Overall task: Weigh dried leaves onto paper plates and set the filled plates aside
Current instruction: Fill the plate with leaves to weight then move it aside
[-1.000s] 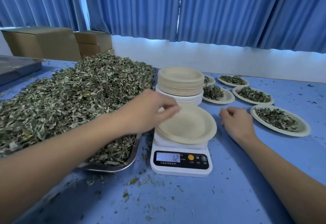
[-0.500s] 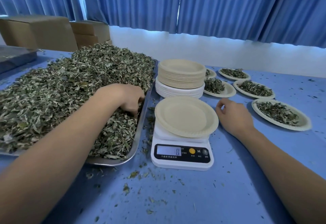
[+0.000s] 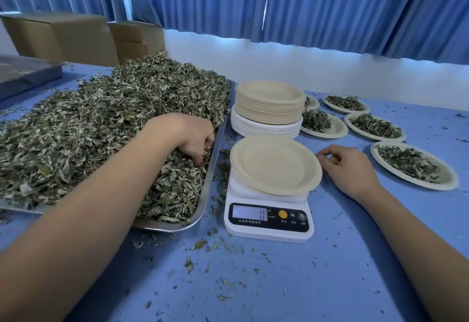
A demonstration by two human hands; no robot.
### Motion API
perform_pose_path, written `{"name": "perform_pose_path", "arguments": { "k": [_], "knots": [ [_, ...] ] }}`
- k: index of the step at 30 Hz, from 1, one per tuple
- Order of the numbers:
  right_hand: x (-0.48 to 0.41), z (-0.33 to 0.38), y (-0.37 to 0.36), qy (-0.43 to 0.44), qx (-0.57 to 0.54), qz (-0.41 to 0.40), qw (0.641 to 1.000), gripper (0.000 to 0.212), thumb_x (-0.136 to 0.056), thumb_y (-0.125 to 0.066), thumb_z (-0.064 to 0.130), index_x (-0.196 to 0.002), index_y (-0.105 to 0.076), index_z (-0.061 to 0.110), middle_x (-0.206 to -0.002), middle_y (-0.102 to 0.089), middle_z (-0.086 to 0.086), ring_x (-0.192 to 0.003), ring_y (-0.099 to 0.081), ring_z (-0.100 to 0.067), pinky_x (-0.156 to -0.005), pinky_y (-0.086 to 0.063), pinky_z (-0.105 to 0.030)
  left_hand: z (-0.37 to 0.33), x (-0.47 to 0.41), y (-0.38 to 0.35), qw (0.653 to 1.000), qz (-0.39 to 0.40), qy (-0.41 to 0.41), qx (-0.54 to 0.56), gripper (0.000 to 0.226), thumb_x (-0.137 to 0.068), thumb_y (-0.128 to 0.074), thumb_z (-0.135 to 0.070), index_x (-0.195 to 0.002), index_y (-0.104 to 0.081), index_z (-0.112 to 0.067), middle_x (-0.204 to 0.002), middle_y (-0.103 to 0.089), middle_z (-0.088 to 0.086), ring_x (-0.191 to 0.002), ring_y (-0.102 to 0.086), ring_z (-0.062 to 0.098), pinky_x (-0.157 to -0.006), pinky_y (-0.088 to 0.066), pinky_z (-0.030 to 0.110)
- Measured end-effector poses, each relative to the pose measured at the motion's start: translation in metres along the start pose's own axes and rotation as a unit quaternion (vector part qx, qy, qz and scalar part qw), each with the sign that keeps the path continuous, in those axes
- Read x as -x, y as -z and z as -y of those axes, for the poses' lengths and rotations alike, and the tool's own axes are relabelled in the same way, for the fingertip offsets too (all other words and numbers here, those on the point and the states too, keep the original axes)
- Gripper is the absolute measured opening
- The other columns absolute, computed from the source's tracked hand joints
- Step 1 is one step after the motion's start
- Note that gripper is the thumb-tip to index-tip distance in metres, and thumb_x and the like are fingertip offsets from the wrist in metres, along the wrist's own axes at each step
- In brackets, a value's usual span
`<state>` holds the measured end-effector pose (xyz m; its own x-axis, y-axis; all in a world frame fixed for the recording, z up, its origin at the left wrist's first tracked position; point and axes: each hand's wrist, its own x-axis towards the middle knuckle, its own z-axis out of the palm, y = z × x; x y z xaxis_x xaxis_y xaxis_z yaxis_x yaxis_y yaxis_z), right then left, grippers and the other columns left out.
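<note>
Table [image 3: 279,283], blue and strewn with leaf crumbs, lies under both grips. Blue curtains [image 3: 330,4] hang far beyond them. The heap of dried leaves [image 3: 88,129] spreads out to the left of and beyond the left grip [image 3: 187,136], piled high in a metal tray [image 3: 210,169] whose right rim runs just to the right of that grip. Cardboard boxes [image 3: 63,37] stand well beyond the heap.

The stack of plates [image 3: 269,108], tan ones on white ones, sits beyond the gap between the two grips. The scale [image 3: 269,230] stands between the grips, closer to the right one, and bears an empty plate [image 3: 274,164]. The filled plates [image 3: 413,167] lie beyond and to the right of the right grip [image 3: 347,167], each with a small mound of leaves, set apart from one another.

The left grip is dug into the heap near the tray's right edge, fingers curled down around a clump of leaves, fingertips buried. The right grip rests on the table just to the right of the empty plate, fingers loosely bent and holding nothing, its forefinger close to the plate's rim. The display [image 3: 251,213] on the scale's front reads 0.
</note>
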<state>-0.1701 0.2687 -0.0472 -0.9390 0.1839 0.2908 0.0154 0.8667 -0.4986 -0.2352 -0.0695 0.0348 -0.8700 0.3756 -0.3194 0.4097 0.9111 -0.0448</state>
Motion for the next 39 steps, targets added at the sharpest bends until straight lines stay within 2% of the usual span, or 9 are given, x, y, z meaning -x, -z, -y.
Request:
{"name": "perform_pose_path", "arguments": {
  "k": [6,8,11,14,19,22,26,33,39],
  "knots": [
    [0.001,0.0,0.001,0.003,-0.01,0.0,1.0,0.014,-0.098,-0.063,0.028,-0.089,-0.072,0.031,-0.051,-0.058,0.005,-0.059,-0.058,-0.016,-0.054,-0.04,-0.031,0.009,0.008,0.01,0.996,-0.058,0.022,0.066,0.035,-0.077,-0.086,-0.02,-0.07,-0.052,-0.017,-0.069,-0.05,0.002,-0.059,-0.045,0.02,-0.057,-0.04,0.028],
    [0.001,0.0,0.001,0.0,-0.011,0.001,1.0,0.014,-0.098,-0.063,0.028,-0.089,-0.073,0.031,-0.051,-0.058,0.005,-0.059,-0.058,-0.016,-0.055,-0.041,-0.032,0.012,0.012,0.017,0.99,-0.103,0.037,0.087,0.03,-0.077,-0.087,-0.023,-0.098,-0.068,-0.012,-0.092,-0.064,0.003,-0.076,-0.062,0.023,-0.067,-0.05,0.032],
    [0.001,0.0,0.002,-0.001,-0.012,0.001,1.0,0.014,-0.098,-0.063,0.027,-0.09,-0.073,0.031,-0.047,-0.056,0.01,-0.057,-0.056,-0.015,-0.055,-0.04,-0.031,0.017,0.017,0.024,0.976,-0.16,0.064,0.135,0.056,-0.077,-0.087,-0.023,-0.126,-0.064,-0.008,-0.109,-0.067,0.007,-0.083,-0.066,0.026,-0.073,-0.052,0.029],
    [0.001,0.0,0.001,-0.003,-0.011,0.001,1.0,0.013,-0.098,-0.063,0.027,-0.091,-0.074,0.03,-0.046,-0.056,0.01,-0.057,-0.056,-0.014,-0.054,-0.039,-0.031,0.016,0.019,0.03,0.953,-0.229,0.07,0.185,0.06,-0.077,-0.088,-0.023,-0.13,-0.064,-0.008,-0.123,-0.066,0.011,-0.092,-0.055,0.025,-0.084,-0.045,0.031],
    [0.001,0.0,0.002,-0.003,-0.007,0.003,1.0,0.015,-0.098,-0.062,0.027,-0.09,-0.073,0.032,-0.046,-0.056,0.009,-0.056,-0.056,-0.016,-0.052,-0.037,-0.03,-0.002,0.028,0.036,0.914,-0.299,0.036,0.273,0.054,-0.076,-0.088,-0.023,-0.124,-0.068,-0.007,-0.113,-0.069,0.009,-0.091,-0.061,0.024,-0.079,-0.045,0.024],
    [0.002,0.001,0.003,-0.002,-0.007,0.004,1.0,0.015,-0.098,-0.062,0.027,-0.089,-0.073,0.031,-0.047,-0.057,0.006,-0.056,-0.057,-0.016,-0.053,-0.039,-0.031,-0.022,0.032,0.034,0.871,-0.266,-0.031,0.411,0.031,-0.075,-0.087,-0.011,-0.103,-0.074,-0.008,-0.094,-0.073,0.006,-0.082,-0.072,0.02,-0.063,-0.057,0.018],
    [0.002,0.003,0.002,-0.011,-0.007,0.0,1.0,0.015,-0.098,-0.062,0.028,-0.088,-0.073,0.032,-0.051,-0.06,0.003,-0.06,-0.059,-0.017,-0.058,-0.048,-0.037,-0.056,0.031,0.024,0.824,-0.196,-0.098,0.523,0.031,-0.076,-0.085,-0.005,-0.105,-0.073,-0.006,-0.098,-0.076,0.01,-0.083,-0.076,0.022,-0.066,-0.062,0.03],
    [0.002,0.003,0.003,-0.006,-0.008,-0.003,1.0,0.014,-0.098,-0.063,0.029,-0.09,-0.073,0.031,-0.056,-0.064,0.0,-0.062,-0.061,-0.019,-0.059,-0.05,-0.038,-0.073,0.028,0.015,0.882,-0.138,-0.137,0.43,0.03,-0.074,-0.089,-0.026,-0.101,-0.076,-0.025,-0.102,-0.074,-0.005,-0.098,-0.071,0.014,-0.093,-0.058,0.041],
    [0.002,0.004,0.003,-0.005,-0.003,-0.003,1.0,0.015,-0.098,-0.062,0.026,-0.089,-0.073,0.032,-0.053,-0.061,0.001,-0.061,-0.06,-0.019,-0.06,-0.051,-0.038,-0.043,0.031,0.03,0.91,-0.204,-0.099,0.347,0.014,-0.088,-0.076,-0.035,-0.1,-0.075,-0.027,-0.097,-0.073,-0.008,-0.089,-0.069,0.011,-0.084,-0.056,0.033]
  ]
}}
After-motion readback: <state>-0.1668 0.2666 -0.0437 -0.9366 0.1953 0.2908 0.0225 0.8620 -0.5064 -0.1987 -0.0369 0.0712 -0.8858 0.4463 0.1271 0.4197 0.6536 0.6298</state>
